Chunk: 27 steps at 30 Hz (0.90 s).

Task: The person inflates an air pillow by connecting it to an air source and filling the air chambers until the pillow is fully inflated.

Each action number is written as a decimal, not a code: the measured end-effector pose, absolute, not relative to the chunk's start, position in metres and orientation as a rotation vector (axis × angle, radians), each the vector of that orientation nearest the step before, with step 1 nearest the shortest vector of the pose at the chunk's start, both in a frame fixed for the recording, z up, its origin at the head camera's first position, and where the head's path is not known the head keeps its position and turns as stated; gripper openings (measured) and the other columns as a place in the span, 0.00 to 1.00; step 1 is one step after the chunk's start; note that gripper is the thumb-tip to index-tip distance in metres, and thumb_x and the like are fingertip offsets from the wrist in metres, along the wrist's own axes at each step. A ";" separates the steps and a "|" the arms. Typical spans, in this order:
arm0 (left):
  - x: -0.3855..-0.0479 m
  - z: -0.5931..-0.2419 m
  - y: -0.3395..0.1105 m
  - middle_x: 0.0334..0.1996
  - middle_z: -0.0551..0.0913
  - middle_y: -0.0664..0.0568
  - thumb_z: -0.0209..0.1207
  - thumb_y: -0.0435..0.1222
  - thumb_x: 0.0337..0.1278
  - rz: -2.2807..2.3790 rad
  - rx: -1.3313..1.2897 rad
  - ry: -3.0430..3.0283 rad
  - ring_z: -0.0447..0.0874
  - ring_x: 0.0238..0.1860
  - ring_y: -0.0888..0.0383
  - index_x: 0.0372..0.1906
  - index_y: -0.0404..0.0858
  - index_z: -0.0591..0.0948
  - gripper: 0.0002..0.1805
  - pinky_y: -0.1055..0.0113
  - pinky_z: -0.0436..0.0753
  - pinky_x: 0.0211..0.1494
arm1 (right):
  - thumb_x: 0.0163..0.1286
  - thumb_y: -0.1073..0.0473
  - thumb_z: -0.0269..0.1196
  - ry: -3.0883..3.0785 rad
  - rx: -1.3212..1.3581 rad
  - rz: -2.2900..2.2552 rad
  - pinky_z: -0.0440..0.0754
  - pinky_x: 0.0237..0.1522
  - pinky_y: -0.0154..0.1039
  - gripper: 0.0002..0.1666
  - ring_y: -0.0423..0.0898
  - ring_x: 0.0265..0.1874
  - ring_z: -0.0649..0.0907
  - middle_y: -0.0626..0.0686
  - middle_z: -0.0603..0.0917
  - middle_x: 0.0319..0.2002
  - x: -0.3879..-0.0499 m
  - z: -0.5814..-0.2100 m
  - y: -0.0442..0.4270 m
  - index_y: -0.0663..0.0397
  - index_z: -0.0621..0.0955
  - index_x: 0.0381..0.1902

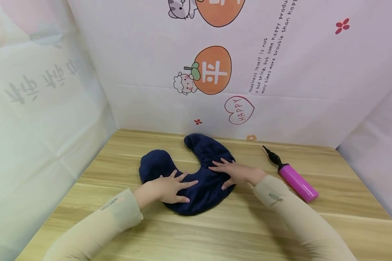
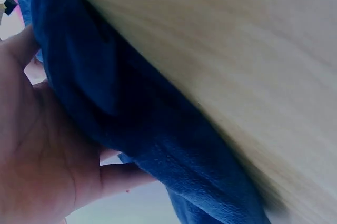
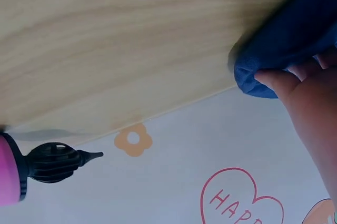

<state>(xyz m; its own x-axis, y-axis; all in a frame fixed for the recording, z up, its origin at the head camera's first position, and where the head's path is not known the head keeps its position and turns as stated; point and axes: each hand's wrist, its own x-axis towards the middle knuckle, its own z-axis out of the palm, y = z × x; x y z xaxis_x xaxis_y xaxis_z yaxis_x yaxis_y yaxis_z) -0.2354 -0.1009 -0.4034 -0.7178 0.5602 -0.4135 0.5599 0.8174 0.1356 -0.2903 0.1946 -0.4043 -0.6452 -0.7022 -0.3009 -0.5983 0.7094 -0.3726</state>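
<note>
A navy blue U-shaped neck pillow (image 1: 189, 203), looking fairly flat, lies on the wooden table with its opening toward the upper left. My left hand (image 1: 170, 188) rests on its lower left part, fingers spread and straight. On the right side of the curve, my right hand (image 1: 236, 173) presses down with fingers extended. The left wrist view shows the pillow's edge (image 2: 137, 98) beside the left palm, with a small metallic bit at its top end. In the right wrist view, the right hand (image 3: 316, 98) touches the blue fabric (image 3: 287, 40).
To the right lies a hand pump (image 1: 298, 183) with a magenta barrel and black nozzle, pointing toward the back wall. A printed white cloth (image 1: 143, 65) hangs behind the table (image 1: 196, 239). More white cloth stands on both sides.
</note>
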 end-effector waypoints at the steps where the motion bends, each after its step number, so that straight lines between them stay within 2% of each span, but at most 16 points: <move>1: -0.234 -0.403 -0.100 0.83 0.46 0.55 0.51 0.64 0.71 -0.006 0.827 2.558 0.45 0.80 0.37 0.81 0.69 0.52 0.39 0.29 0.60 0.69 | 0.66 0.53 0.72 2.496 -1.009 -0.322 0.47 0.71 0.72 0.49 0.71 0.77 0.46 0.64 0.52 0.80 -0.291 -0.404 0.194 0.54 0.62 0.80; 8: -0.223 -0.398 -0.095 0.83 0.47 0.53 0.55 0.63 0.69 -0.044 0.811 2.548 0.48 0.79 0.35 0.81 0.68 0.52 0.41 0.30 0.65 0.67 | 0.66 0.54 0.72 2.496 -0.982 -0.284 0.51 0.71 0.70 0.49 0.69 0.78 0.45 0.63 0.50 0.81 -0.295 -0.401 0.190 0.50 0.62 0.80; 14: -0.217 -0.397 -0.095 0.83 0.47 0.51 0.53 0.63 0.70 -0.047 0.850 2.576 0.50 0.78 0.35 0.82 0.65 0.51 0.42 0.32 0.67 0.66 | 0.69 0.54 0.70 2.535 -1.047 -0.278 0.56 0.70 0.69 0.48 0.71 0.77 0.47 0.64 0.50 0.80 -0.292 -0.402 0.193 0.51 0.61 0.81; 17: -0.222 -0.402 -0.101 0.83 0.42 0.51 0.52 0.63 0.70 -0.042 0.984 2.594 0.46 0.80 0.39 0.83 0.63 0.48 0.43 0.33 0.64 0.69 | 0.75 0.48 0.64 2.590 -1.101 -0.220 0.60 0.69 0.69 0.45 0.72 0.77 0.48 0.64 0.48 0.81 -0.286 -0.408 0.199 0.52 0.58 0.82; 20: -0.231 -0.406 -0.107 0.83 0.37 0.54 0.52 0.62 0.70 -0.024 1.141 2.593 0.42 0.81 0.43 0.83 0.61 0.47 0.44 0.32 0.58 0.71 | 0.79 0.40 0.56 2.630 -1.063 -0.195 0.59 0.69 0.68 0.46 0.71 0.77 0.46 0.62 0.43 0.82 -0.278 -0.413 0.202 0.50 0.52 0.83; 23: -0.237 -0.407 -0.110 0.83 0.35 0.55 0.50 0.61 0.71 -0.005 1.244 2.562 0.39 0.81 0.45 0.83 0.61 0.45 0.43 0.32 0.56 0.72 | 0.78 0.33 0.53 2.648 -0.948 -0.268 0.54 0.70 0.71 0.50 0.70 0.78 0.41 0.60 0.40 0.82 -0.271 -0.417 0.199 0.49 0.47 0.84; 27: -0.238 -0.410 -0.108 0.83 0.38 0.54 0.49 0.60 0.74 0.018 1.274 2.501 0.40 0.81 0.45 0.84 0.57 0.45 0.43 0.33 0.58 0.72 | 0.75 0.28 0.52 2.645 -0.843 -0.281 0.49 0.71 0.72 0.54 0.71 0.77 0.38 0.62 0.38 0.82 -0.265 -0.423 0.188 0.48 0.45 0.84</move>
<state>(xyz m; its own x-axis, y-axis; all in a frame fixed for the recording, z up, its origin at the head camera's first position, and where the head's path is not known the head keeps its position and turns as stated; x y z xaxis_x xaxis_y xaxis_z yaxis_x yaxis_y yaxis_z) -0.2381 -0.1080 -0.4098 -0.5442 0.7884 -0.2870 0.7842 0.5996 0.1601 -0.2647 0.1875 -0.4231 -0.7622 -0.5897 -0.2671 -0.5204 0.8035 -0.2891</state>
